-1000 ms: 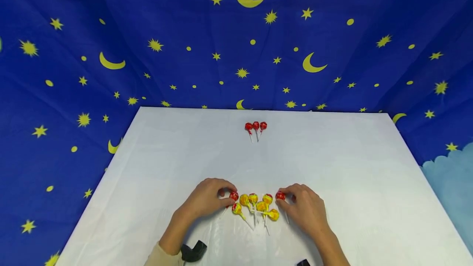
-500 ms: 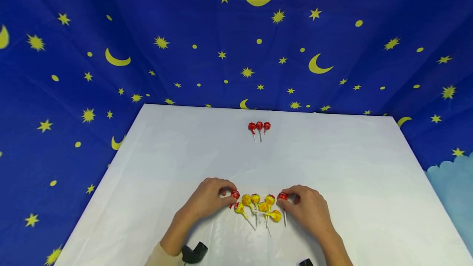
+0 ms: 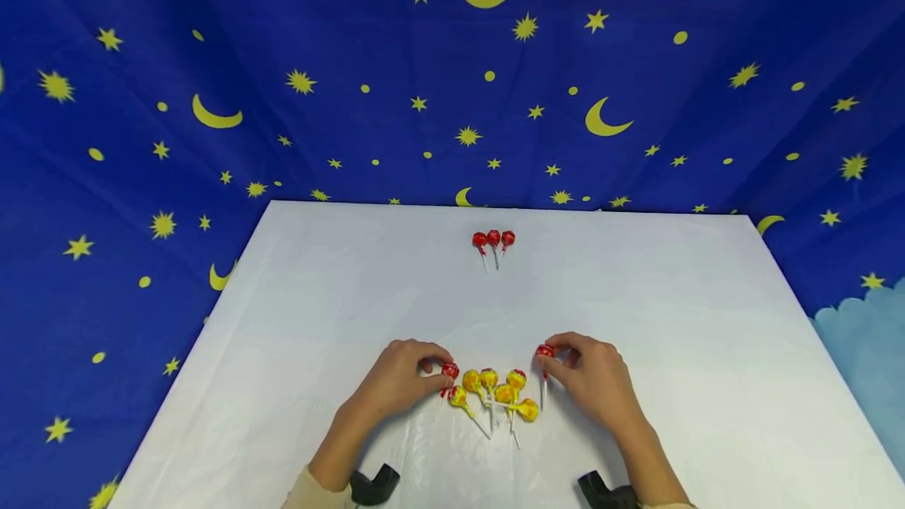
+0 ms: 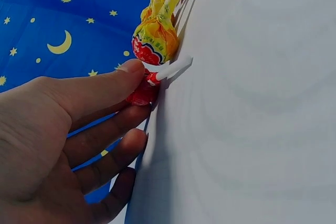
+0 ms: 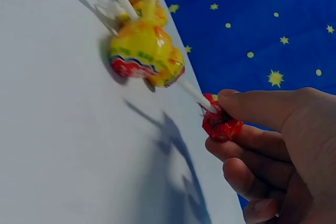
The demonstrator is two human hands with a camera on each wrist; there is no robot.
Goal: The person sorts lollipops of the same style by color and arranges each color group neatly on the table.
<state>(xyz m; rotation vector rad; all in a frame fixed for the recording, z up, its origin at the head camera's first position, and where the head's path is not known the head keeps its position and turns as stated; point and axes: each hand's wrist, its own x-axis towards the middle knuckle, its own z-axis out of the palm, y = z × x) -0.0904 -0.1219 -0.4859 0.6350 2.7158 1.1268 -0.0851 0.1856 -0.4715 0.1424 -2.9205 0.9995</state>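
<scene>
Head view: a white bench (image 3: 339,289) stretches from the near edge to a blue cloth (image 3: 382,38) printed with yellow moons and stars at the far side. Toward the bench's far edge, near the middle, 3 far red lollipops (image 3: 493,237) lie side by side, sticks pointing near. In the near half, 6 yellow lollipops (image 3: 489,378) lie in a loose cluster, some sticks crossing. Just left of them the left hand (image 3: 403,375) pinches the left red lollipop (image 3: 449,370); to their right, the right hand (image 3: 595,379) pinches the right red lollipop (image 3: 544,350), its stick pointing near. A black device (image 3: 375,485) shows by the left wrist, another black device (image 3: 608,491) by the right.

Left wrist view: the thumb and index finger grip the red candy from 2 sides, the other 3 fingers loosely bent. The white stick points near, and 1 yellow head sits just to the right.

Right wrist view: thumb and index finger hold the red wrapper, stick pointing near and left, beside the yellow cluster. A dark shadow falls on the bench near the hand.
</scene>
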